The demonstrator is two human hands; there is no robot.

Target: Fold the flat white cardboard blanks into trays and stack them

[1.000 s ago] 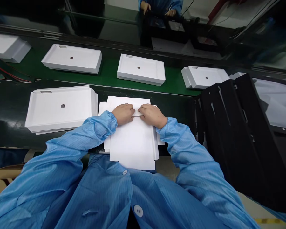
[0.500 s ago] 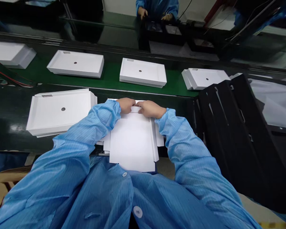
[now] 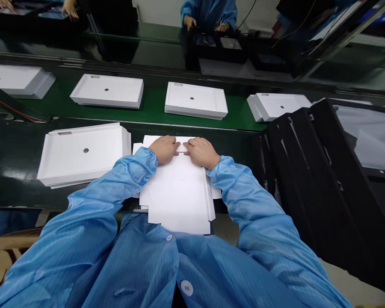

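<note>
A flat white cardboard blank (image 3: 179,192) lies on the dark bench in front of me, on top of other white sheets. My left hand (image 3: 164,149) and my right hand (image 3: 201,152) rest side by side on its far end, fingers curled and pressing down on a small folded flap (image 3: 181,148) between them. Both sleeves are light blue. To the left of the blank sits a folded white tray (image 3: 83,153) with a small round hole in its middle.
A green conveyor belt (image 3: 150,105) beyond the bench carries several white trays (image 3: 195,100). A stack of black die-cut sheets (image 3: 314,171) leans at the right. Other people's hands (image 3: 205,23) work at the far side.
Both hands slid along the blank to its far end, then drew back slightly, still pressing the flap. The trays on the belt drifted to the right.
</note>
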